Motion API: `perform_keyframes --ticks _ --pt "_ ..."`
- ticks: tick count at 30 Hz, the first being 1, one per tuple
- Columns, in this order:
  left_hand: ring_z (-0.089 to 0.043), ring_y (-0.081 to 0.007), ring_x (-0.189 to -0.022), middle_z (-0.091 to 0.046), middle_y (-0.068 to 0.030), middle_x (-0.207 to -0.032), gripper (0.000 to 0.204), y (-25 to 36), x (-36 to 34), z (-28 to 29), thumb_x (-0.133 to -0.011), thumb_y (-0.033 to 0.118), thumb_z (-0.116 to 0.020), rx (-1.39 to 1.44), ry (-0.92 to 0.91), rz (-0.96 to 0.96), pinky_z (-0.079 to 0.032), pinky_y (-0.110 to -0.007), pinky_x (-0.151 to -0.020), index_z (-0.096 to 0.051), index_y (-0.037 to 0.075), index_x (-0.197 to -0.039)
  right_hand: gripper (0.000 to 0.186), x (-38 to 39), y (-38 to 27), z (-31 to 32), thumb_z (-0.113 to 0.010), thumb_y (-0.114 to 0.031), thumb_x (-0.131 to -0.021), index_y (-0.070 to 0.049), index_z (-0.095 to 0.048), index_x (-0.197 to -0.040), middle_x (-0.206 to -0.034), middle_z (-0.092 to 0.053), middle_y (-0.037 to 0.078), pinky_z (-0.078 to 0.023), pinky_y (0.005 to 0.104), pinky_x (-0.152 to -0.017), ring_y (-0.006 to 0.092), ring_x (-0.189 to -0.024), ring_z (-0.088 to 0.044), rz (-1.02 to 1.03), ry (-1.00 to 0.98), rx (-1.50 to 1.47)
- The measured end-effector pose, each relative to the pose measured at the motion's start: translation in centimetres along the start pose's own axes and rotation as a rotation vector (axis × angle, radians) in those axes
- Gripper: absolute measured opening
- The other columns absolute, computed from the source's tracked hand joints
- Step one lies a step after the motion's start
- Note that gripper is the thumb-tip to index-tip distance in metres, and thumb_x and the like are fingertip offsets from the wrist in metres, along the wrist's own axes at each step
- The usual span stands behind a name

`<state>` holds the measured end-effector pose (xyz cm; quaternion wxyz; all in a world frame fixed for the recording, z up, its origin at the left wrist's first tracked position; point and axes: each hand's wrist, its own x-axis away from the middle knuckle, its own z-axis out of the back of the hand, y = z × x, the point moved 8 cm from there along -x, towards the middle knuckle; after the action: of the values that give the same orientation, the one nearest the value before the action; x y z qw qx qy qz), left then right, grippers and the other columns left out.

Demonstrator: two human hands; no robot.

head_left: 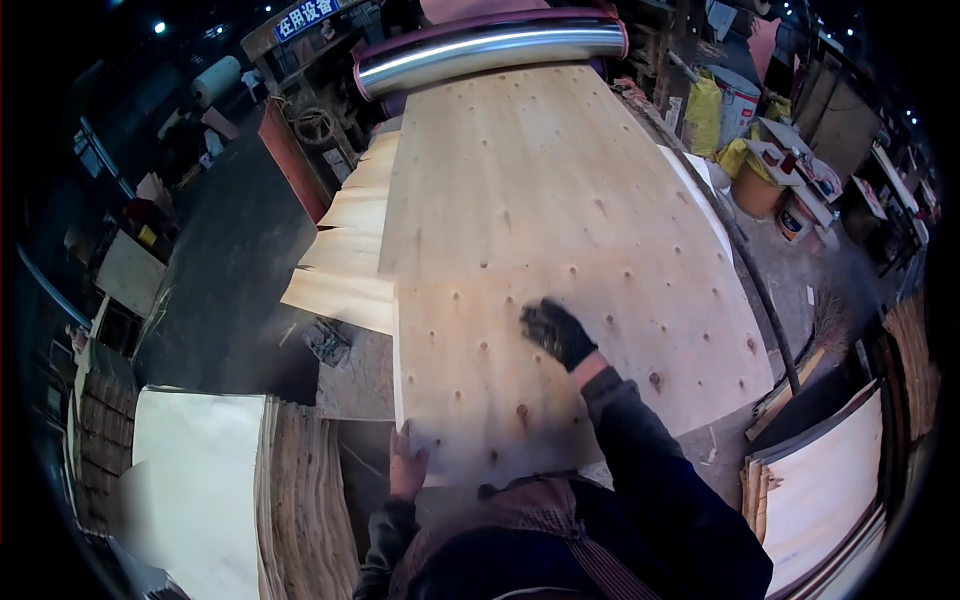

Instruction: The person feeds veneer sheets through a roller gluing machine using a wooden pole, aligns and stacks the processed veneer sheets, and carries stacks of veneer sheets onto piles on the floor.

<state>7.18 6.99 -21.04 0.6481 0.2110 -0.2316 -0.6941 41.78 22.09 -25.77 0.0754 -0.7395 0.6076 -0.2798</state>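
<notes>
A large pale wood veneer sheet (520, 230) with scattered dark knots lies before me, stretching away to a shiny metal roller. At its near left corner is my bare left hand (407, 467), fingers stretched out along the edge and the thumb apart from them. My right hand (557, 335), in a dark glove, is over the middle of the near half. Its fingers are extended and nothing shows in them; whether the palm presses on the wood is hard to tell. Torn-edged veneer pieces (350, 265) stick out beneath the sheet's left side.
The metal roller (490, 55) spans the far end. Stacks of veneer stand at near left (200, 480) and near right (825, 480). A dark bar (755, 270) runs along the right side. Beyond it are a yellow sack (703, 115) and several buckets (757, 188).
</notes>
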Motion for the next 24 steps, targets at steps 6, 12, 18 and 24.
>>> perform_keyframes --ticks 6,12,18,24 --pt "-0.037 -0.0405 -0.118 -0.035 -0.0284 -0.128 0.062 -1.5 -0.6 0.3 -0.071 0.005 -0.059 0.238 -0.004 0.104 -0.033 -0.039 -0.099 -0.036 -0.002 -0.128 0.031 14.8 8.9 -0.4 -0.052 -0.018 -0.088 -0.005 -0.048 -0.115 -0.111 -0.056 0.014 -0.046 0.0422 -0.086 0.0283 -0.104 -0.054 -0.212 -0.173 0.257" --pt "-0.033 -0.0366 -0.123 -0.033 -0.0267 -0.131 0.059 1.3 -0.6 2.6 -0.070 0.000 -0.060 0.178 0.030 -0.074 -0.031 -0.037 -0.101 -0.039 -0.002 -0.126 0.035 23.8 11.6 1.2 -0.048 -0.022 -0.091 0.000 -0.045 -0.117 -0.111 -0.056 0.016 -0.046 0.0405 -0.087 0.0310 -0.100 -0.056 -0.278 -0.099 0.282" --pt "-0.055 -0.0201 -0.102 -0.056 -0.0154 -0.112 0.055 6.5 -0.4 6.7 -0.073 -0.014 -0.048 1.118 -0.155 0.122 -0.042 -0.028 -0.088 -0.041 -0.003 -0.127 0.047 27.1 10.4 4.0 -0.045 -0.030 -0.092 0.007 -0.040 -0.120 -0.116 -0.051 0.022 -0.042 0.0397 -0.093 0.0332 -0.107 -0.051 -0.308 0.195 0.269" --pt "-0.059 -0.0147 -0.091 -0.061 -0.0113 -0.106 0.052 9.6 -1.3 11.2 -0.075 -0.013 -0.047 1.156 -0.102 0.082 -0.046 -0.025 -0.081 -0.041 -0.005 -0.126 0.037 26.9 7.0 1.7 -0.051 -0.022 -0.089 0.009 -0.048 -0.109 -0.099 -0.060 0.020 -0.045 0.0382 -0.086 0.0307 -0.093 -0.058 -0.126 0.089 0.084"
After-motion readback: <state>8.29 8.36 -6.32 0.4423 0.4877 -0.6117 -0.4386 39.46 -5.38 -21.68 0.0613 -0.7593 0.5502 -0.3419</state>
